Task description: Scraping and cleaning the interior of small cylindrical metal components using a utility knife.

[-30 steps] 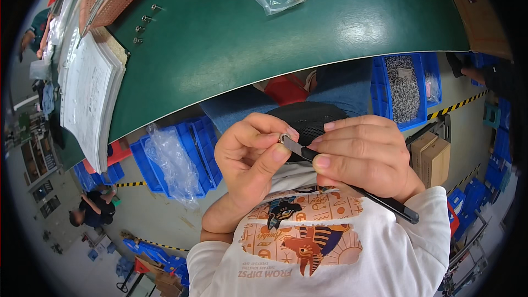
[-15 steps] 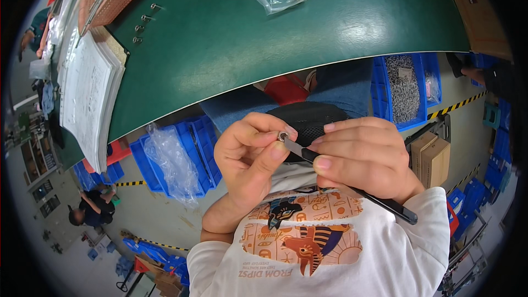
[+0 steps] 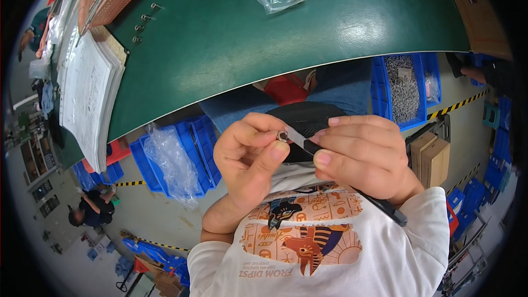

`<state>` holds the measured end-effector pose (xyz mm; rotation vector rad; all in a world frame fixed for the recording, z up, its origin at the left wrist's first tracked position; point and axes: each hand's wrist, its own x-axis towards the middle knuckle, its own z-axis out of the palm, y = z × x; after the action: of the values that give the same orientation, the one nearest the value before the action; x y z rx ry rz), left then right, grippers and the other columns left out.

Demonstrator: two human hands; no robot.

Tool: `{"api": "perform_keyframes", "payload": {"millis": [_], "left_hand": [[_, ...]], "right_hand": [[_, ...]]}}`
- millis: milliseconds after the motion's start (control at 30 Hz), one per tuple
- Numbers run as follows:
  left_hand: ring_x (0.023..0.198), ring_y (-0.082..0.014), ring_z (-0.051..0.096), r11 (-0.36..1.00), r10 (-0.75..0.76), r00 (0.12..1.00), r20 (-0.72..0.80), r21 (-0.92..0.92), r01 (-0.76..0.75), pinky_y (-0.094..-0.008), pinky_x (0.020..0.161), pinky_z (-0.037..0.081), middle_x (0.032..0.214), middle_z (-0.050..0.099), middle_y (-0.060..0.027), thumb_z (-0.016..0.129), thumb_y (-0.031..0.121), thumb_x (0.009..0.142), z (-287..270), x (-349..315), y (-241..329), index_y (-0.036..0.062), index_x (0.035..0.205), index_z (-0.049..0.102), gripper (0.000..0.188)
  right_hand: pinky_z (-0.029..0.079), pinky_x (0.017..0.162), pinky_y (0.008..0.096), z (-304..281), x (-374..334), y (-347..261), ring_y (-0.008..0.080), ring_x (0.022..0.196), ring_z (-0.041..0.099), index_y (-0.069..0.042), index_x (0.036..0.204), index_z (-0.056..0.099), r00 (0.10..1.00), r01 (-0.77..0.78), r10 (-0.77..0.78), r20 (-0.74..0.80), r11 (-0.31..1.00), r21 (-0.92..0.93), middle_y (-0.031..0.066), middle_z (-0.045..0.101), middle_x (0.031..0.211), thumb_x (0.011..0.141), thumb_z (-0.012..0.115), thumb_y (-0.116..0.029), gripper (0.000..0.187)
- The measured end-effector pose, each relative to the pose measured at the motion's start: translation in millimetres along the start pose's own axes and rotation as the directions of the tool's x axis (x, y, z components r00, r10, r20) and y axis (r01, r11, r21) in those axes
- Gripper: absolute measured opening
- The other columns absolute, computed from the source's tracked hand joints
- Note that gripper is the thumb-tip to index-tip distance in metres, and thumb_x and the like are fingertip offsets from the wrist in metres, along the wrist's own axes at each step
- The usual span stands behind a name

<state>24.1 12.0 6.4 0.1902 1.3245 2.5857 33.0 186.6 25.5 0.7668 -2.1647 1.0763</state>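
Note:
Between the thumb and fingers of my left hand (image 3: 250, 151) a small metal sleeve (image 3: 282, 136) is pinched, its round open end showing. My right hand (image 3: 366, 157) is closed around the black handle of a craft knife (image 3: 391, 212); the handle's end sticks out below the palm. The pale flat blade points up and left, right beside the sleeve's rim; whether they touch I cannot tell. Both hands are in front of my white shirt, short of the green table (image 3: 231, 55).
A clear plastic bag (image 3: 269, 0) with several metal parts lies at the table's far edge. Several small metal pieces (image 3: 137, 39) stand at the left, near a stack of papers (image 3: 88, 88) and a perforated tray (image 3: 107, 0). Blue bins (image 3: 404, 124) flank my legs.
The blade has swung from the front of the sleeve's opening to its upper right side. The knife handle's lower end has shifted slightly left. My left hand stays nearly still.

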Motion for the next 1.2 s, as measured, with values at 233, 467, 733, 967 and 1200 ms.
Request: {"api": "perform_keyframes", "payload": {"millis": [233,467,733,967,1200], "left_hand": [[0.087,-0.0215,0.059,1.0,-0.003,1.0,0.028,-0.017,0.003,-0.0302,0.078,0.047,0.095,0.057,-0.019,0.059,-0.007,0.08,0.2,0.7,-1.2,0.0006,0.089,0.052,0.014],[0.088,-0.0203,0.059,1.0,0.002,1.0,0.022,0.012,-0.002,-0.029,0.078,0.047,0.095,0.057,-0.0187,0.06,-0.007,0.08,-1.6,-0.2,-1.9,0.0005,0.089,0.051,0.015],[0.089,-0.0198,0.058,0.995,0.043,0.999,0.006,0.09,-0.043,-0.0292,0.078,0.048,0.097,0.057,-0.0179,0.06,-0.009,0.079,-0.5,0.3,1.8,-0.0001,0.09,0.051,0.016],[0.089,-0.0208,0.058,0.995,0.062,0.997,0.036,0.079,-0.065,-0.0298,0.078,0.048,0.097,0.057,-0.0177,0.059,-0.009,0.079,-1.0,0.6,-0.5,-0.0002,0.09,0.051,0.016],[0.089,-0.0204,0.058,0.996,0.054,0.998,0.028,0.07,-0.056,-0.0292,0.078,0.048,0.097,0.056,-0.0175,0.059,-0.009,0.079,0.5,0.8,-1.5,-0.0004,0.089,0.051,0.016]], "right_hand": [[0.054,0.063,0.0296,-2.5,1.2,-0.1,0.0177,0.063,0.064,-0.003,0.081,0.064,0.993,-0.115,0.108,0.043,0.965,0.234,0.0074,0.064,0.071,0.068,0.07,-0.014,0.018],[0.054,0.062,0.0297,-0.2,0.9,-0.6,0.018,0.061,0.063,-0.003,0.081,0.063,0.997,-0.07,0.067,0.028,0.985,0.156,0.0082,0.064,0.072,0.069,0.069,-0.014,0.018],[0.054,0.061,0.0297,-1.6,2.0,-1.4,0.0182,0.062,0.063,-0.002,0.083,0.062,0.999,0.003,-0.004,0.033,1.0,0.029,0.0093,0.064,0.072,0.07,0.068,-0.014,0.018],[0.054,0.061,0.0296,-0.3,2.1,-0.1,0.0179,0.063,0.064,-0.002,0.082,0.062,0.999,-0.045,0.042,0.023,0.987,0.152,0.0085,0.064,0.07,0.069,0.069,-0.014,0.019],[0.054,0.061,0.0299,-0.4,1.7,-0.3,0.0182,0.063,0.064,-0.002,0.082,0.062,0.999,-0.048,0.044,0.031,0.988,0.146,0.0086,0.064,0.07,0.069,0.069,-0.014,0.019]]}}
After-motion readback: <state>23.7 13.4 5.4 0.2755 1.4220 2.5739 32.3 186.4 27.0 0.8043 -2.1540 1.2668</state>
